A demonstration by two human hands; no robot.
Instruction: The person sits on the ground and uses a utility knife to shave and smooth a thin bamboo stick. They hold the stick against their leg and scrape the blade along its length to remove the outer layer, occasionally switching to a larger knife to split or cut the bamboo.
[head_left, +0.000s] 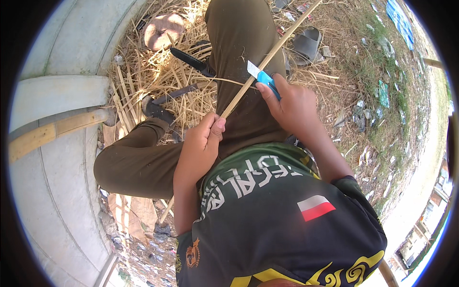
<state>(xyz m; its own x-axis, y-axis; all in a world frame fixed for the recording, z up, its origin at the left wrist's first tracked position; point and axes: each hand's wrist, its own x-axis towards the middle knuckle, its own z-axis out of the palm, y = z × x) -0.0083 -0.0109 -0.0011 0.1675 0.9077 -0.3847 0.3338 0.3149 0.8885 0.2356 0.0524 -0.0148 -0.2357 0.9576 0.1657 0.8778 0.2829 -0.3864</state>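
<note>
My left hand (203, 138) grips a long thin bamboo stick (267, 57) near its lower part, over my lap. The stick runs up and to the right, out past the top of the view. My right hand (289, 103) holds a small knife with a blue handle (264, 78), and its short blade rests against the stick just above my left hand. A thin shaving curls off the stick to the left of the blade. My legs in olive trousers (239, 33) lie under both hands.
Dry straw and bamboo shavings (158, 81) cover the ground. A black-handled knife (191, 60) and another tool (177, 95) lie in the straw. A grey sandal (306, 43) sits at the top right. Concrete rings (57, 95) and a wooden slat (52, 129) stand at the left.
</note>
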